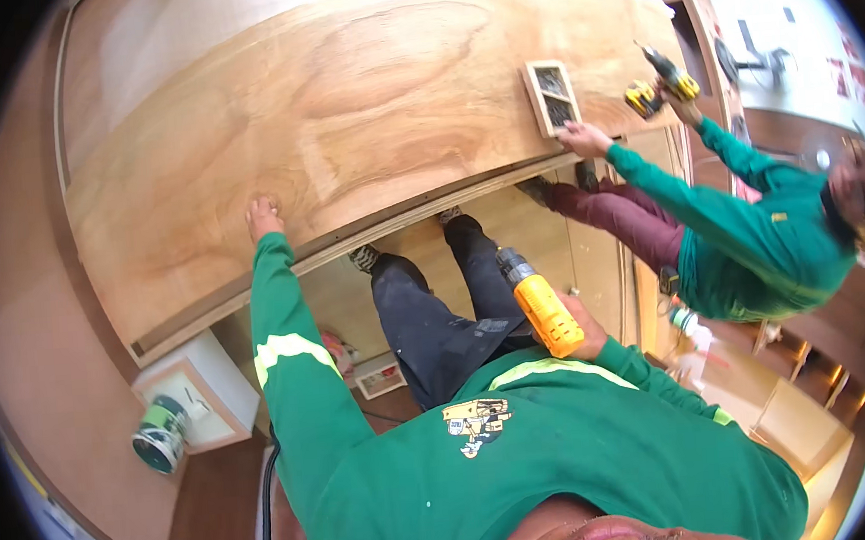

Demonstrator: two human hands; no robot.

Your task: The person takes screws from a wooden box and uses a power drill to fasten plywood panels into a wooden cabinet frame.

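Observation:
A wide sheet of plywood (222, 134) lies in front of me. My left hand (264, 217) rests on it near its front edge, fingers laid on the wood with nothing held. Close to my body, my right hand (585, 330) grips a yellow cordless drill (546, 312) by its handle, its dark chuck angled up and to the left. The drill body hides part of that hand's fingers.
At right, a co-worker in a green top (761, 237) holds another cordless drill (675, 77) and touches a divided wooden box (551, 96) of dark fasteners on the plywood. At left, a green-and-white can (160, 430) stands by a white box (225, 390).

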